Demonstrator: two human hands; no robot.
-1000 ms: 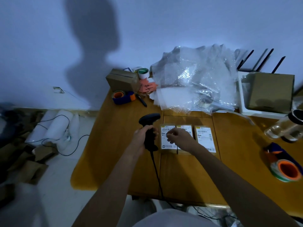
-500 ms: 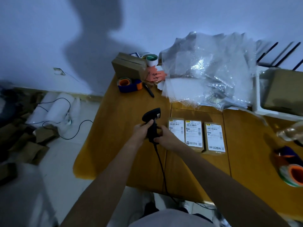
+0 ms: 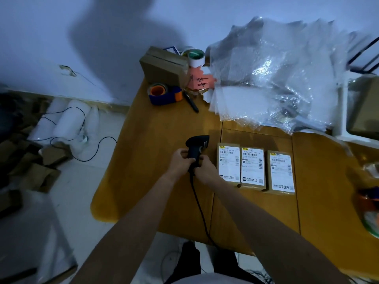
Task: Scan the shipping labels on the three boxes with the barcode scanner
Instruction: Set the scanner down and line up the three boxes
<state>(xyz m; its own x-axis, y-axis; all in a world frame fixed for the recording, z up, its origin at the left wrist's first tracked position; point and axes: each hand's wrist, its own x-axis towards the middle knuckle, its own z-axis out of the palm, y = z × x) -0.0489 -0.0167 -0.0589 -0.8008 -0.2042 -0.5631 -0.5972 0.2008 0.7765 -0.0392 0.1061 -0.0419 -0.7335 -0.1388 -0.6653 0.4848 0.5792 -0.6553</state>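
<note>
Three small brown boxes lie side by side on the wooden table [image 3: 160,197], each with a white shipping label on top: the left box [image 3: 228,165], the middle box [image 3: 252,168], the right box [image 3: 281,172]. A black corded barcode scanner [image 3: 196,147] stands upright just left of the left box. My left hand [image 3: 180,161] and my right hand [image 3: 206,168] both grip its handle. Its head points right, toward the boxes. The cable [image 3: 200,210] runs down off the table's front edge.
A heap of bubble wrap [image 3: 276,78] fills the back of the table. At the back left stand a cardboard box [image 3: 164,66], a tape dispenser [image 3: 164,94], a tape roll [image 3: 195,56] and a pen [image 3: 190,102]. A white tray [image 3: 342,111] sits far right. Cardboard scraps litter the floor [image 3: 37,165].
My right hand left the box labels and moved left onto the scanner handle, joining my left hand. The view shifted so the boxes now sit further right.
</note>
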